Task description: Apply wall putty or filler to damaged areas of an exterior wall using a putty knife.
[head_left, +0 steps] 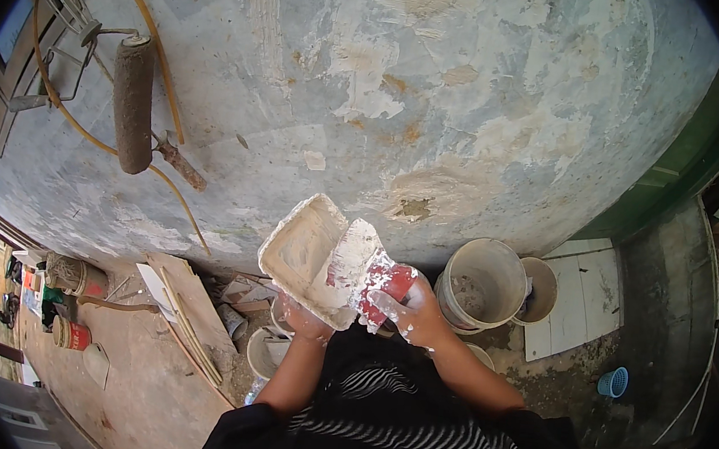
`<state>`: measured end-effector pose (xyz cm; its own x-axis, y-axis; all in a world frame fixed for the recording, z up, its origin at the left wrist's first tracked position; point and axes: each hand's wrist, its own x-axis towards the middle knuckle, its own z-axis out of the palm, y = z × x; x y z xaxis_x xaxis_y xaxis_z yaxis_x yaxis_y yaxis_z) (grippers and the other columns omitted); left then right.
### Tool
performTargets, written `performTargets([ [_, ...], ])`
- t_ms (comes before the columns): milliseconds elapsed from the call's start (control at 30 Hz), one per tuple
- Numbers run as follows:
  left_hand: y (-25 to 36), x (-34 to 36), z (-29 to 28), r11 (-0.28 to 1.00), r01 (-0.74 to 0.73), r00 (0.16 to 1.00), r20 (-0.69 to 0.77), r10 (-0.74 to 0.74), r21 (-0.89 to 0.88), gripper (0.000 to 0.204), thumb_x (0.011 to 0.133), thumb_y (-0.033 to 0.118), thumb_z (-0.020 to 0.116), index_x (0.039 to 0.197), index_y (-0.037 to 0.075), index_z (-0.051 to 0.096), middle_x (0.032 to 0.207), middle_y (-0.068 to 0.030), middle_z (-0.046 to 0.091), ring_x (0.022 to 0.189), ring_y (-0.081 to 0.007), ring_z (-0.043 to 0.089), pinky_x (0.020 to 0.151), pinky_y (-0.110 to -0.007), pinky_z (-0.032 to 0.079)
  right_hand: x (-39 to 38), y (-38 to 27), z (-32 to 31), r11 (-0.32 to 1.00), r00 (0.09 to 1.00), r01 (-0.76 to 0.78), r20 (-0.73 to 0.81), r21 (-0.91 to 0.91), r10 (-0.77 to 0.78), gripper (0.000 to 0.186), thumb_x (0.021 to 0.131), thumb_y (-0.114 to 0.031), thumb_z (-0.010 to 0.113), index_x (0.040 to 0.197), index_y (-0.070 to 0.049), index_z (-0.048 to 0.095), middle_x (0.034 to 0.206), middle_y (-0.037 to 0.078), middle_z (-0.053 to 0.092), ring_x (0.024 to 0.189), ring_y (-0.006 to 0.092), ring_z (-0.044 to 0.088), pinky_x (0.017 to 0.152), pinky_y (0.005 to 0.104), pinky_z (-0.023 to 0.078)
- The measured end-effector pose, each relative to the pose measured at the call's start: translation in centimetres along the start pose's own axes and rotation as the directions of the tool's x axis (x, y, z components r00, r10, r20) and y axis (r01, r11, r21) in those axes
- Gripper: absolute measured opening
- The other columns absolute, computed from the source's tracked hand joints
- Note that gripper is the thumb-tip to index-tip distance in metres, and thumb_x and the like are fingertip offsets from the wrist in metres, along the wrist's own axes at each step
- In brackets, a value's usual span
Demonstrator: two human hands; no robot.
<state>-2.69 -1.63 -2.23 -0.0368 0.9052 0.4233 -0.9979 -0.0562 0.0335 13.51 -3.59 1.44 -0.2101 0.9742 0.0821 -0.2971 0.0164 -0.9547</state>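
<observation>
My left hand (pixel 305 323) holds a cream plastic tray (pixel 293 244) from below, its inside smeared with putty, some fingers hidden behind it. My right hand (pixel 412 312), white with putty on the fingers, grips a red-handled putty knife (pixel 384 283). The knife's broad blade (pixel 353 250), coated in white putty, is at the tray's right side. Behind both is a patched grey-white wall (pixel 518 101).
A dirty paint roller (pixel 133 103) and orange hose hang at upper left. Buckets (pixel 483 284) stand at the wall's foot on the right, near white boards (pixel 581 306) and a blue basket (pixel 611 381). Leaning planks (pixel 193 330) and more buckets (pixel 72 335) lie leftward.
</observation>
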Motion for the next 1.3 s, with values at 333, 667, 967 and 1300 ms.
performTargets([
  [333,-0.1,-0.6,-0.6,0.820,0.104,0.971,-0.237,0.040,0.563,0.067,0.086,0.054,0.024,0.136,0.011,0.013,0.137,-0.0122,0.022,0.124,-0.0319,0.027,0.102,-0.046,0.024,0.2,0.6,-0.2,0.817,0.970,-0.240,0.086,0.524,0.229,0.025,0.084,-0.006,0.052,0.107,0.001,0.046,0.089,0.010,0.058,0.072,0.0191,0.060,0.057,0.0311,0.050],
  [667,0.7,0.1,-0.2,0.822,0.171,0.948,-0.318,0.014,0.544,0.069,0.082,0.060,0.025,0.136,0.018,0.016,0.139,-0.0085,0.020,0.123,-0.0358,0.027,0.097,-0.054,0.028,1.7,2.4,-6.5,0.732,0.967,-0.027,-0.168,0.681,0.192,0.030,0.080,-0.012,0.056,0.107,-0.003,0.047,0.091,0.011,0.057,0.069,0.0209,0.059,0.057,0.0320,0.051],
  [967,1.6,-0.4,0.8,0.863,0.053,0.924,-0.352,0.149,0.503,0.058,0.087,0.046,0.028,0.133,0.012,0.023,0.132,-0.0112,0.032,0.115,-0.0339,0.040,0.091,-0.049,0.038,5.8,13.3,-16.1,0.700,0.731,0.099,-0.529,0.707,0.431,0.018,0.082,-0.014,0.048,0.095,-0.002,0.051,0.082,0.011,0.058,0.076,0.0229,0.058,0.070,0.0345,0.049],
  [1300,4.6,-1.8,-1.1,0.873,0.011,0.899,-0.387,0.205,0.488,0.061,0.086,0.052,0.026,0.134,0.013,0.023,0.136,-0.0106,0.028,0.118,-0.0348,0.035,0.093,-0.052,0.034,13.1,14.2,-18.5,0.753,0.675,0.126,-0.612,0.646,0.412,0.019,0.087,-0.012,0.037,0.097,0.001,0.046,0.089,0.015,0.055,0.081,0.0275,0.056,0.077,0.0438,0.049],
])
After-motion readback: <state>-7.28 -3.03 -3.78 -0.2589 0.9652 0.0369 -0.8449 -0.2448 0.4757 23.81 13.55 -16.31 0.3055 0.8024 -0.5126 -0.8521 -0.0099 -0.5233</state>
